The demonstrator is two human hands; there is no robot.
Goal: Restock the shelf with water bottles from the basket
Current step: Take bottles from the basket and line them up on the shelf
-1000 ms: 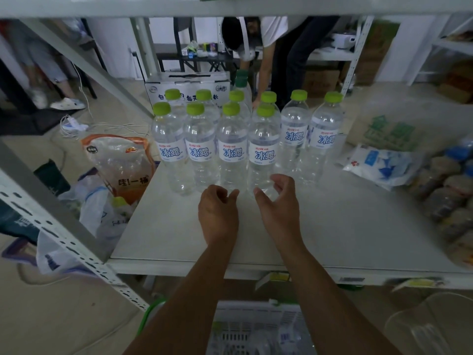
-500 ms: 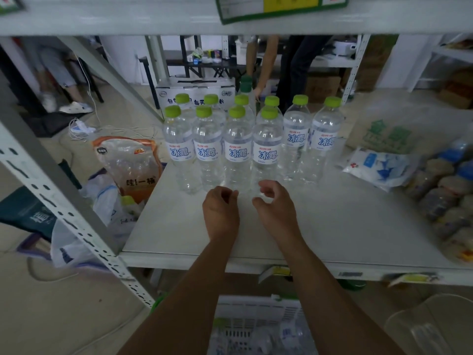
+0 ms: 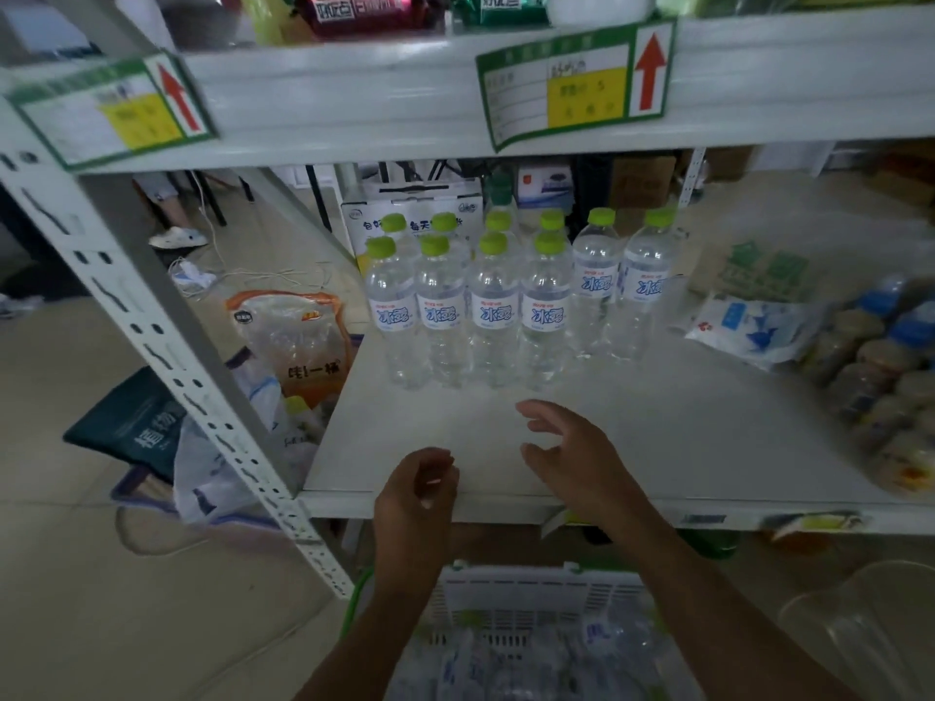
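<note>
Centre frame: clear plastic water bottles with green caps (image 3: 493,306) stand in rows on the white metal shelf (image 3: 673,437). Your left hand (image 3: 417,493) and right hand (image 3: 571,452) hover empty, fingers loosely curled. At bottom centre, the white slotted basket (image 3: 536,591) holds more bottles; restocking seems partly done.

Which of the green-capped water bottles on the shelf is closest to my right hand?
The rightmost bottle in the front row of four. It stands just beyond your right hand; the two bottles to its right sit farther back.
</note>
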